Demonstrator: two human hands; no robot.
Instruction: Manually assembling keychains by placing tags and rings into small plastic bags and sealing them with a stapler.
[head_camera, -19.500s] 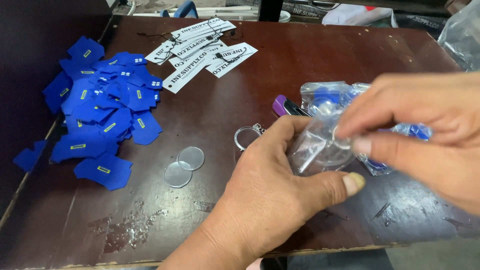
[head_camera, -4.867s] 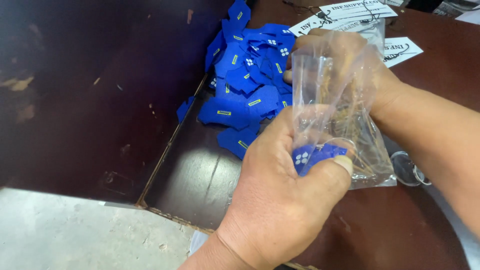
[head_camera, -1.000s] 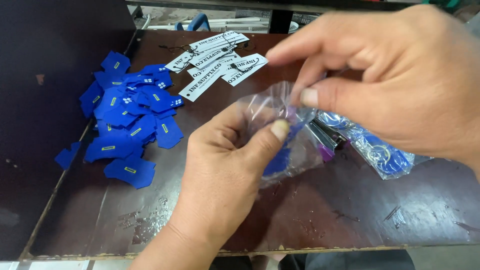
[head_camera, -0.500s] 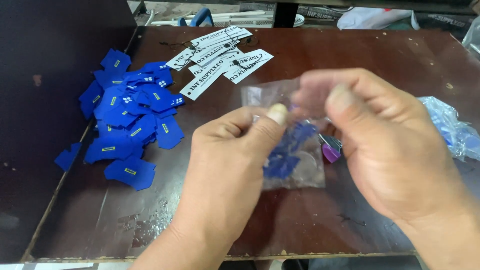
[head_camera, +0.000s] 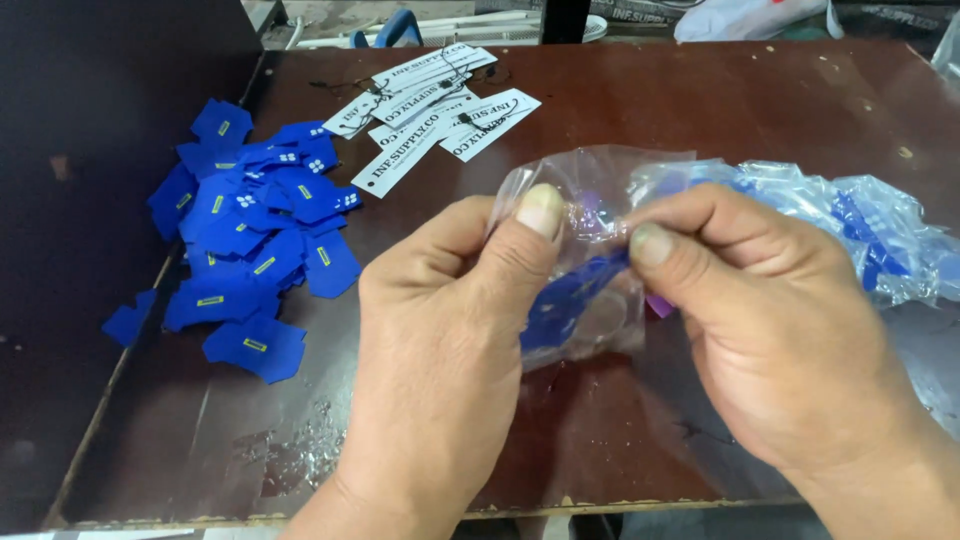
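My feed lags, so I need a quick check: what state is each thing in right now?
small clear bag: held up off the table, pinched at its top, blue piece inside
left hand: pinching the bag
right hand: pinching the bag
blue tags: loose pile on the table
white tags: lying flat, fanned
filled bags: heaped at right

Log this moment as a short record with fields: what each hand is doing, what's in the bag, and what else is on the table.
left hand: thumb and fingers pinch the top edge of the small clear bag
right hand: pinches the same edge, beside the left thumb
bag contents: blue tag, a purple bit, a clear round piece
left of hands: pile of blue tags
far side: white paper labels
right side: heap of filled clear bags
surface: dark wooden table
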